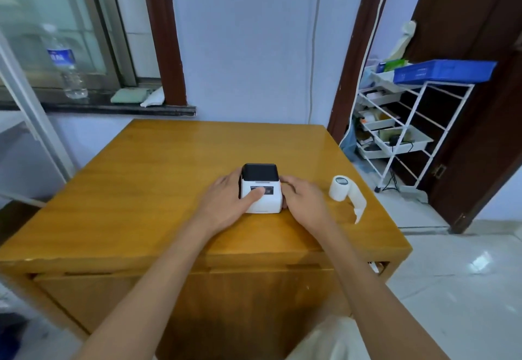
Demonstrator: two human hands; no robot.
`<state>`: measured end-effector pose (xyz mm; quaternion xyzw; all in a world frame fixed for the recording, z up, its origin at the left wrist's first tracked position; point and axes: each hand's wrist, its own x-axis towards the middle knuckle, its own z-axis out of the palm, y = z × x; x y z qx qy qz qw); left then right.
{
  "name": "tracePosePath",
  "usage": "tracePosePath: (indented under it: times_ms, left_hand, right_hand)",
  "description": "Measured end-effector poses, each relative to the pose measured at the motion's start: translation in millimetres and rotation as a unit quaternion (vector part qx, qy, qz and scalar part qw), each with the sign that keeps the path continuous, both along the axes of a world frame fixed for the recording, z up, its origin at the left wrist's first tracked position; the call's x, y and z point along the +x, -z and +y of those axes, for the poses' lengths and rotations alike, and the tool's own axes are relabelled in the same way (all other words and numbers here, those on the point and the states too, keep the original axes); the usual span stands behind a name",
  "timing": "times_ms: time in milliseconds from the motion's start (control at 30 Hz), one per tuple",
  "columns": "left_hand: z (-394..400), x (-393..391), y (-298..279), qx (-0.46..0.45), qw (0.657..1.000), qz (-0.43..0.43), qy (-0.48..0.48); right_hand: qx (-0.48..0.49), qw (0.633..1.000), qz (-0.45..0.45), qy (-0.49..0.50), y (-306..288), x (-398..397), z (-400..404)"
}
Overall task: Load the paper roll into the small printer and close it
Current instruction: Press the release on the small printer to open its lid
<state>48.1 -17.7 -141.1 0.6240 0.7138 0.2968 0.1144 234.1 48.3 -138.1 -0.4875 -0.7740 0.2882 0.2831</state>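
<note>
The small printer [261,187] is a white box with a black top, standing closed on the wooden table [158,179]. My left hand [226,204] clasps its left side, with the thumb lying across the front label. My right hand [302,198] holds its right side, fingers curled against the casing. The white paper roll [340,187] lies on the table to the right of my right hand, apart from it. A loose strip of paper trails from the roll toward the table's right edge.
A white wire rack [404,133] with trays and a blue basket [443,70] stands right of the table by a dark door. A water bottle [66,63] sits on the window sill at far left. The wall lies behind the table.
</note>
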Motion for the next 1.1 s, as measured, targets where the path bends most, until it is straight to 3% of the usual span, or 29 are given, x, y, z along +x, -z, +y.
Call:
tracePosePath:
  times_ms: [667, 1100]
  left_hand:
    - [3.8, -5.3, 6.4, -0.024, 0.999, -0.023, -0.008]
    - [4.2, -8.2, 11.0, -0.009, 1.0, 0.001, 0.019]
  right_hand:
    - [-0.016, 1.0, 0.012, 0.008, 4.7, 0.8, 9.6]
    - [-0.034, 0.995, 0.081, -0.042, 16.3, 5.7, 18.2]
